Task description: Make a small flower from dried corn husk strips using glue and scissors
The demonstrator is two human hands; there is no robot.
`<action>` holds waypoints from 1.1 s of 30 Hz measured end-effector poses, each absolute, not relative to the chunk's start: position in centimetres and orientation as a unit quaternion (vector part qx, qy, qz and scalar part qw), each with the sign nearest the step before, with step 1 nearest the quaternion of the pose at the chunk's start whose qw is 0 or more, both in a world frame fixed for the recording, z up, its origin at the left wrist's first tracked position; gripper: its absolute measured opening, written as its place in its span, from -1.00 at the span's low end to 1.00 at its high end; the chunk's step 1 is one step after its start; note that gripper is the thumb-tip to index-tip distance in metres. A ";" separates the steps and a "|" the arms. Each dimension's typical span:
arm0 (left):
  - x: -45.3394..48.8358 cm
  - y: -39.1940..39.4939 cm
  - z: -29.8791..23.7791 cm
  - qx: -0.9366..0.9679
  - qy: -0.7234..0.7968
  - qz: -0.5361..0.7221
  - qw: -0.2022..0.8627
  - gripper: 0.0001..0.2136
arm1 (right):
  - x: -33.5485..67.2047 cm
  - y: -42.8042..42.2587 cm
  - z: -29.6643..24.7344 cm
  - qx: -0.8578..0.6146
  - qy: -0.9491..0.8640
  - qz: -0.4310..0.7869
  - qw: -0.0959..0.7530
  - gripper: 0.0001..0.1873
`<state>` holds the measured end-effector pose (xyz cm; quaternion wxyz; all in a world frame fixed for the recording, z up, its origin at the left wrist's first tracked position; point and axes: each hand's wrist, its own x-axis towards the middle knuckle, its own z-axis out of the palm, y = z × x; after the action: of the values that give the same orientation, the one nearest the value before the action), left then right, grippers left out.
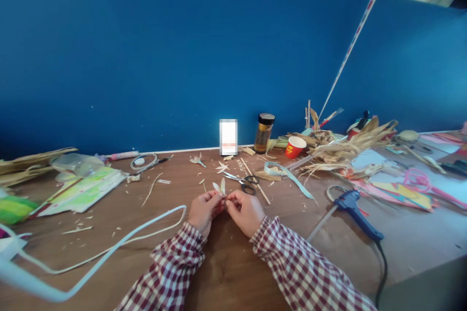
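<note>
My left hand [204, 209] and my right hand [243, 210] meet over the middle of the brown table [226, 272]. Both pinch a small bundle of pale dried leaf petals [220, 187], whose pointed tips stick up between my fingertips. Both wrists rest on the wood, in red and white checked sleeves. Black-handled scissors [243, 183] lie just beyond my right hand, beside a thin wooden stick [255, 181].
A blue glue gun [355, 209] lies at the right with its black cord. Dried husks [343, 148], a red paper cup [295, 146] and a dark jar [263, 132] stand at the back. A white cable [109, 248] loops left. Coloured paper [78, 192] lies far left.
</note>
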<state>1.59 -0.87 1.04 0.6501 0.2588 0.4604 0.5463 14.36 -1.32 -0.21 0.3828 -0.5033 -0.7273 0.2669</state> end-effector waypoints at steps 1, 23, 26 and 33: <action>1.6 -0.9 1.1 0.258 0.459 0.547 0.651 -0.83 | 14.4 -1.3 -0.2 -0.498 -0.728 0.276 0.382 -0.85; 1.4 -0.9 0.5 0.285 0.449 0.536 0.655 -0.78 | 15.2 -1.0 0.8 -0.502 -0.717 0.292 0.385 -0.78; 1.5 -0.9 0.3 0.323 0.454 0.516 0.651 -0.78 | 15.7 -0.7 1.3 -0.501 -0.697 0.300 0.416 -0.77; 1.9 -1.0 -0.3 0.404 0.466 0.472 0.630 -0.79 | 15.6 -0.4 0.9 -0.473 -0.701 0.326 0.423 -0.82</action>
<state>1.87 -0.97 -0.27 0.6299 0.4037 0.4660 0.4722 15.59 -0.37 0.89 0.4231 -0.4734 -0.7005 0.3258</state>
